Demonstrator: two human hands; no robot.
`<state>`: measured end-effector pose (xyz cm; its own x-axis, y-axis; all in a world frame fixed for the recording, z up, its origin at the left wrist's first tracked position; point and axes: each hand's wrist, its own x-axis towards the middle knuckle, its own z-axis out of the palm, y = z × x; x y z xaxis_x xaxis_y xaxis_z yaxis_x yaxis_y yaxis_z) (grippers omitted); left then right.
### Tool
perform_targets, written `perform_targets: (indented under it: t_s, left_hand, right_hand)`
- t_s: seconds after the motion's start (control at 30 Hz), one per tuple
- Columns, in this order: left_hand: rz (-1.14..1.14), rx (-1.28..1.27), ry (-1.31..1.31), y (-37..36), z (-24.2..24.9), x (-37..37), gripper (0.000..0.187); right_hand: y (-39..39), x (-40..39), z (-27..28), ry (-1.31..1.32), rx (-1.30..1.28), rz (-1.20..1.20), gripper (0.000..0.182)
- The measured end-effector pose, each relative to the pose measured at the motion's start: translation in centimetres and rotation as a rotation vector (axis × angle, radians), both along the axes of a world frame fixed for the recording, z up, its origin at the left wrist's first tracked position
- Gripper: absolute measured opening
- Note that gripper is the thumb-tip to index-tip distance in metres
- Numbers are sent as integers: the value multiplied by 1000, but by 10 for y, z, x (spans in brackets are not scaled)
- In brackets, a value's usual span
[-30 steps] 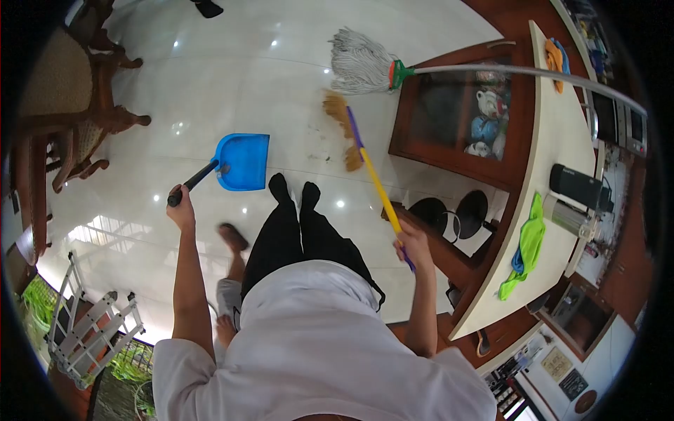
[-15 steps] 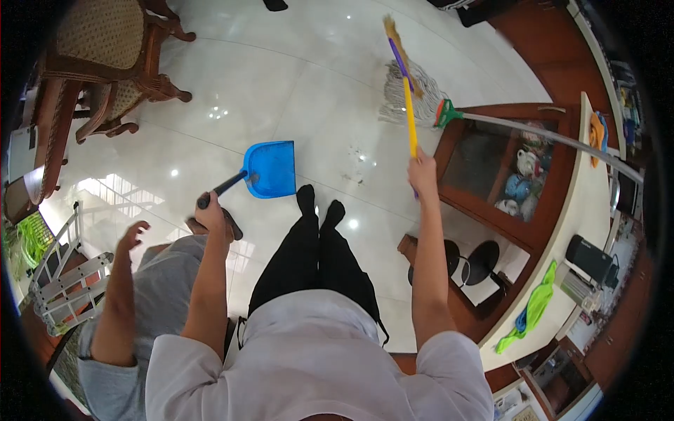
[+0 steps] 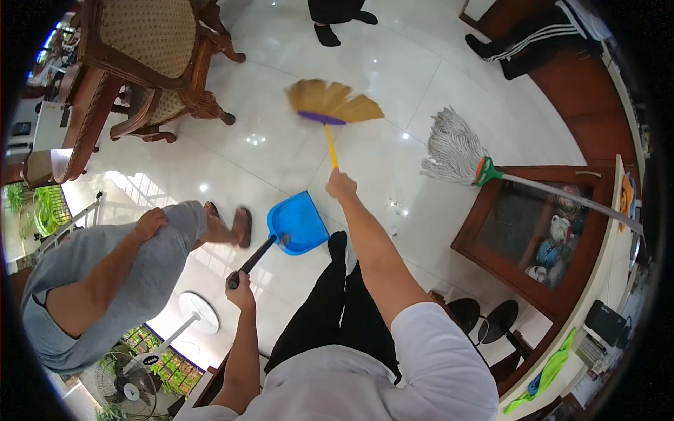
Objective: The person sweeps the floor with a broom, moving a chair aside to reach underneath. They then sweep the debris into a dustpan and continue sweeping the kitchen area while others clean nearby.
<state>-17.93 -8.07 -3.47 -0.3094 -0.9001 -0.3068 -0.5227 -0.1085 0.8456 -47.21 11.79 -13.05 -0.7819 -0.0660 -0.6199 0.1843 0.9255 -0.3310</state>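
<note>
My left hand (image 3: 242, 292) is closed round the black handle of a blue dustpan (image 3: 303, 223), whose pan is low over the tiles in front of my feet. Ahead of me, my right hand (image 3: 342, 184) grips the yellow stick of a broom (image 3: 354, 104) with a purple collar. Its straw bristles fan out wide, beyond the dustpan. Small bits of dirt (image 3: 395, 207) lie on the glossy floor to the right of the dustpan.
A string mop (image 3: 453, 147) lies right, its pole across a wooden glass-door cabinet (image 3: 537, 231). Carved chairs (image 3: 151, 35) stand at left. A person in grey (image 3: 119, 274) is close on my left; others' legs (image 3: 330, 17) show ahead. A fan (image 3: 130, 389) stands lower left.
The broom has swung from the right to the middle, its bristles now seen broadside. My view has turned, bringing the fan and other people's legs into sight. The dustpan stays in my left hand.
</note>
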Motion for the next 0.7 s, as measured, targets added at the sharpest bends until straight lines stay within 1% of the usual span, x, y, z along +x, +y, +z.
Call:
perform_targets:
  t_s: [0.07, 0.13, 0.17, 0.2, 0.23, 0.27, 0.3, 0.33, 0.37, 0.4, 0.43, 0.5, 0.57, 0.6, 0.63, 0.7]
  left_hand:
    - [36, 7, -3, -3, 6, 10, 20]
    - [107, -18, -45, -12, 1, 19, 19]
    - [53, -61, -90, -20, -7, 29, 20]
    - [87, -83, -89, -26, -13, 38, 20]
    - [53, -59, -30, -43, -40, 65, 19]
    - [107, -36, 273, -37, -38, 61, 20]
    - [130, -52, 231, -46, -56, 76, 19]
    - [163, -34, 245, -35, -40, 73, 18]
    - [3, -232, -106, -47, -53, 88, 17]
    - [169, -129, -17, -37, -42, 85, 19]
    - [175, -155, -182, -23, -10, 72, 20]
    - [167, -190, -143, -23, -15, 75, 22]
    - [129, -272, -164, -27, -19, 77, 24]
    - [102, -262, -193, -31, -21, 77, 25]
    - [114, -300, -128, -30, -26, 77, 23]
    - [72, -279, -153, -35, -33, 76, 16]
  right_hand:
    - [12, 26, -39, -15, 83, 80, 32]
    - [47, 47, -35, 34, 160, 157, 30]
    - [75, 59, -45, 169, 228, 269, 28]
    - [104, 68, -42, 153, 226, 348, 41]
    - [131, 77, -33, 45, 243, 334, 49]
    - [160, 85, -35, -33, 191, 339, 55]
    - [184, 102, -47, 80, 270, 324, 60]
    - [198, 106, -15, -154, 282, 313, 58]
    - [217, 121, -5, -148, 286, 303, 53]
    - [228, 137, 21, -214, 266, 259, 47]
    - [239, 157, 38, -215, 290, 272, 45]
    - [263, 200, 46, -240, 315, 291, 44]
    - [284, 239, 54, -303, 323, 267, 42]
    - [295, 258, 56, -297, 330, 248, 41]
    - [305, 274, 58, -292, 335, 230, 40]
    - [326, 302, 63, -277, 344, 234, 39]
